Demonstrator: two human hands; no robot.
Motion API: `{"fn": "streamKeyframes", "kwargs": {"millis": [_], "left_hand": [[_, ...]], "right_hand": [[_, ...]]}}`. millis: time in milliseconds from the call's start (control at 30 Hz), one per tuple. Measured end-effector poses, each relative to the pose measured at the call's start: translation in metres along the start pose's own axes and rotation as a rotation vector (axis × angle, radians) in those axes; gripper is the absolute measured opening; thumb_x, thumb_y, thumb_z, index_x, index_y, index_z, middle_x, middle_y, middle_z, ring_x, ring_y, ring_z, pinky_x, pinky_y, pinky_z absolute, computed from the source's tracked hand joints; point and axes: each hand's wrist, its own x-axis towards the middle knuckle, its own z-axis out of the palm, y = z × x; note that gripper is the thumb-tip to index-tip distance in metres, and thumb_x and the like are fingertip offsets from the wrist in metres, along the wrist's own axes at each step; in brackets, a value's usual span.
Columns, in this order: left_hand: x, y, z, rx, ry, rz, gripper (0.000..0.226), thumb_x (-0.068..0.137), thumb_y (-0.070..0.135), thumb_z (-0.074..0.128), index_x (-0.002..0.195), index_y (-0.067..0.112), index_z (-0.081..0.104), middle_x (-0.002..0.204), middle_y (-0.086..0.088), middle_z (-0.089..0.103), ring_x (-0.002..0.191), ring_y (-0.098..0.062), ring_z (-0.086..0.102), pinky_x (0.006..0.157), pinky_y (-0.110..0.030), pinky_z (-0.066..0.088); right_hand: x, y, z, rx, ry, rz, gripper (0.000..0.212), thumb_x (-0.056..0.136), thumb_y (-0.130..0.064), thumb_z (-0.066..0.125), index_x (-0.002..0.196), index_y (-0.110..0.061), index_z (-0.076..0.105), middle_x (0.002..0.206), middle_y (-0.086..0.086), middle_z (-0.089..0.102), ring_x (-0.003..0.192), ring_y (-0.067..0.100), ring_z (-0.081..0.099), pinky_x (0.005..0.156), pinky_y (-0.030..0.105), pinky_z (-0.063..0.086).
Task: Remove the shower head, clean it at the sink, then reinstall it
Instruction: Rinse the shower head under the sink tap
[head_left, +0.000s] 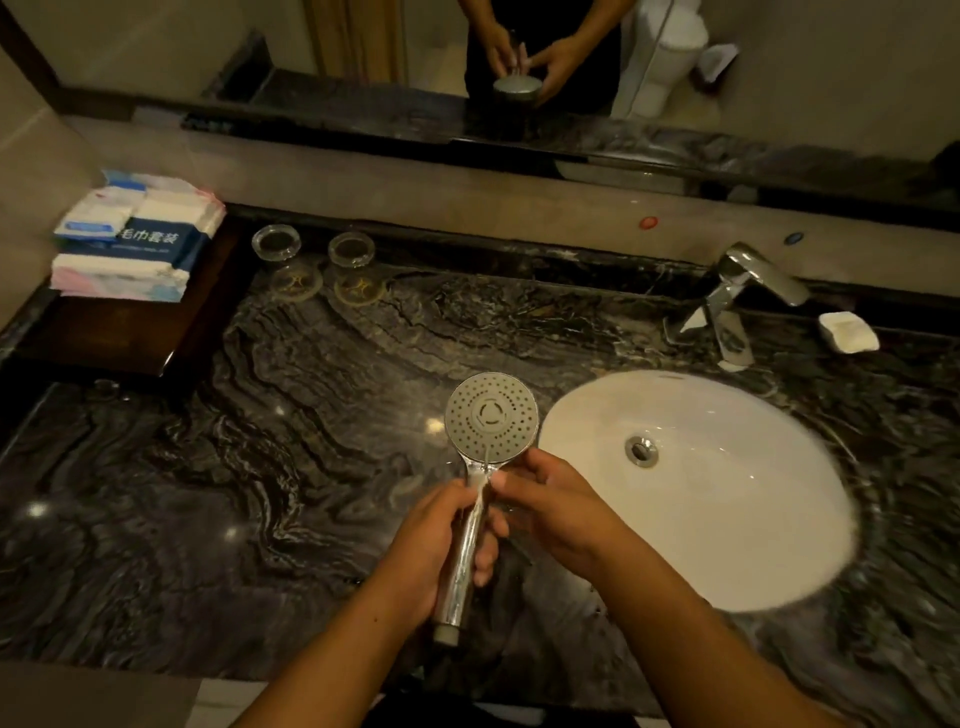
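Note:
A chrome shower head (490, 419) with a round grey spray face points up at me over the dark marble counter (270, 467), just left of the white oval sink (727, 519). My left hand (431, 545) grips its chrome handle from the left. My right hand (550, 506) pinches the neck just under the spray face with thumb and fingers. No hose is attached at the handle's lower end. The chrome faucet (748, 280) stands behind the sink, with no water running.
Two glasses (311, 260) on coasters stand at the back of the counter. Packaged towels (135, 239) lie on a dark wooden tray at the left. A white soap dish (848, 331) sits right of the faucet. A mirror above reflects my hands.

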Motion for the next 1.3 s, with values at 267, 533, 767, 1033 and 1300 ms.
{"fn": "streamKeyframes", "kwargs": {"millis": [267,533,767,1033,1300], "left_hand": [[0.014,-0.05,0.123,0.139,-0.156,-0.026,0.033,0.09,0.003,0.052,0.123,0.001,0.058,0.1,-0.026,0.066,0.073,-0.029,0.063,0.069,-0.038,0.053],[0.022,-0.115,0.236,0.205,-0.12,-0.018,0.032,0.093,-0.001,0.055,0.124,-0.009,0.054,0.103,-0.027,0.066,0.079,-0.033,0.068,0.068,-0.038,0.058],[0.026,-0.141,0.27,0.265,-0.045,0.014,0.027,0.093,0.0,0.058,0.12,-0.002,0.061,0.101,-0.024,0.07,0.082,-0.033,0.07,0.069,-0.039,0.059],[0.05,-0.137,0.262,0.27,-0.004,-0.031,0.025,0.092,0.006,0.062,0.116,0.006,0.067,0.108,-0.025,0.071,0.092,-0.04,0.071,0.076,-0.043,0.059],[0.094,-0.131,0.233,0.262,0.057,-0.102,0.023,0.094,0.003,0.06,0.116,0.005,0.067,0.108,-0.022,0.073,0.095,-0.038,0.072,0.084,-0.047,0.059]], "right_hand": [[-0.049,-0.011,-0.134,0.008,0.024,-0.093,0.027,0.092,0.001,0.063,0.118,-0.006,0.064,0.103,0.013,0.075,0.079,0.035,0.052,0.072,0.042,0.049],[-0.111,-0.016,-0.25,0.004,0.017,-0.125,0.028,0.095,-0.001,0.061,0.121,-0.009,0.064,0.106,0.013,0.075,0.095,0.031,0.07,0.084,0.044,0.057],[-0.132,-0.023,-0.286,-0.02,0.031,-0.105,0.025,0.095,0.0,0.06,0.117,-0.008,0.065,0.093,0.006,0.077,0.091,0.028,0.071,0.085,0.048,0.058],[-0.11,-0.033,-0.295,-0.07,0.056,-0.002,0.026,0.095,-0.004,0.061,0.119,-0.014,0.066,0.105,0.012,0.077,0.1,0.032,0.072,0.085,0.045,0.061],[-0.063,-0.045,-0.298,-0.103,0.17,0.183,0.018,0.094,-0.004,0.062,0.112,-0.002,0.067,0.106,0.018,0.075,0.095,0.03,0.073,0.077,0.041,0.06]]}}
